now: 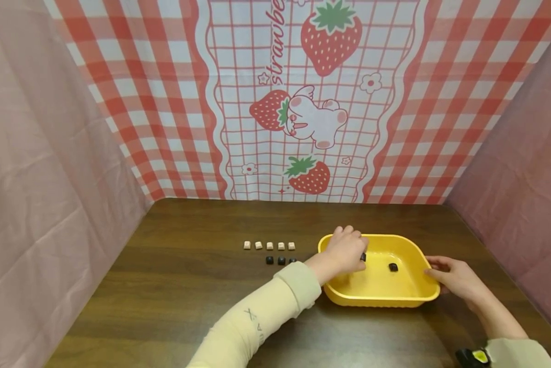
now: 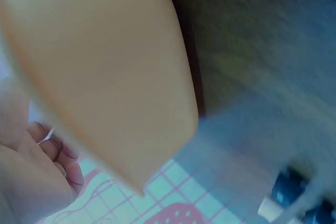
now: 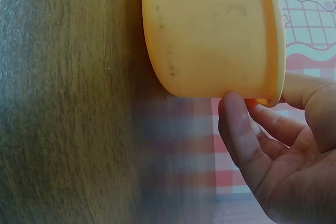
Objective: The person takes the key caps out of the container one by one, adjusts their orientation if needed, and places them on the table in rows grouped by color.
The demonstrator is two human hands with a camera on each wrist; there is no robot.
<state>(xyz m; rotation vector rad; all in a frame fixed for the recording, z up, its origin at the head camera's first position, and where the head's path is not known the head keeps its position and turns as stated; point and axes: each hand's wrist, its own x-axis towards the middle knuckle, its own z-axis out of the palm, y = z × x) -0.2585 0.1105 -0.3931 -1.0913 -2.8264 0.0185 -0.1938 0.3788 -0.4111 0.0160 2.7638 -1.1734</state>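
— Head view first: what sits off to the outer side of the left hand point(image 1: 346, 251)?
— Two short rows on the brown table point(image 1: 188, 301). Five pale keycaps point(image 1: 269, 246) lie in a line, and a row of black keycaps point(image 1: 280, 260) lies just nearer the person, the last one close by the left wrist.
— And the left hand itself?
— It reaches over the near-left rim into the yellow tray point(image 1: 381, 299), fingers curled, pinching a small black keycap point(image 1: 363, 256) at its fingertips. The left wrist view is blurred; it shows only the tray's outer wall point(image 2: 105, 77) close against the palm.
— Anything else in the tray?
— One more black cap point(image 1: 393, 267) lies loose on the tray floor, between the two hands and clear of both.
— The right hand point(image 1: 457, 278)?
— It holds the tray's right edge. In the right wrist view the thumb and fingers point(image 3: 239, 129) pinch the rim point(image 3: 275, 51), so that hand is grasping the tray. A yellow-and-black wrist device point(image 1: 473, 356) sits behind it on the forearm.
— Behind everything?
— A red-checked strawberry cloth point(image 1: 303, 102), beyond both hands.
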